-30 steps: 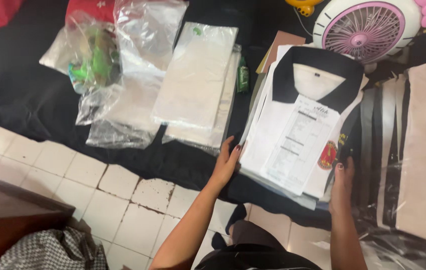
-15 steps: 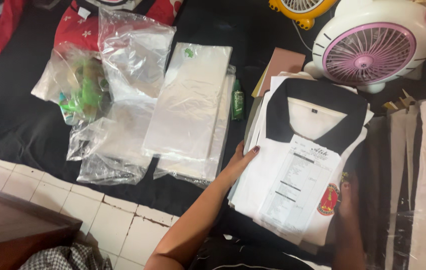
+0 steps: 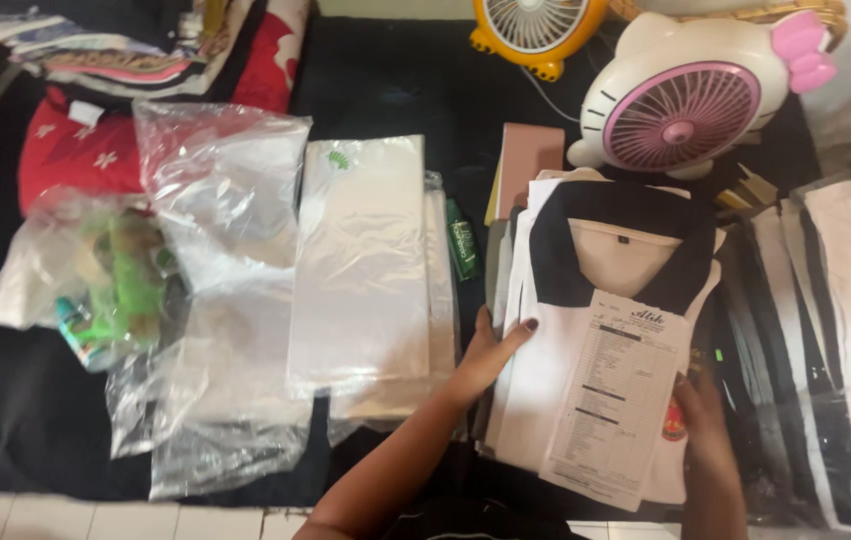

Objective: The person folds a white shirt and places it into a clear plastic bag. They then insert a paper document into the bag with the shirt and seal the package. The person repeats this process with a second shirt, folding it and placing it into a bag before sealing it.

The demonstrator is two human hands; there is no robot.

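Having slid up since the earlier frame, the left hand (image 3: 490,355) is lying open on the 9 o'clock edge of the folded white shirts (image 3: 585,380), the right hand (image 3: 700,410) pressing flat at 4 o'clock beside the paper slip (image 3: 617,395).

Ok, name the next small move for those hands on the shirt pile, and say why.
Probably lift the top folded shirt with its paper slip off the pile: the left hand and right hand flank its edges, and flat clear bags lie alongside.
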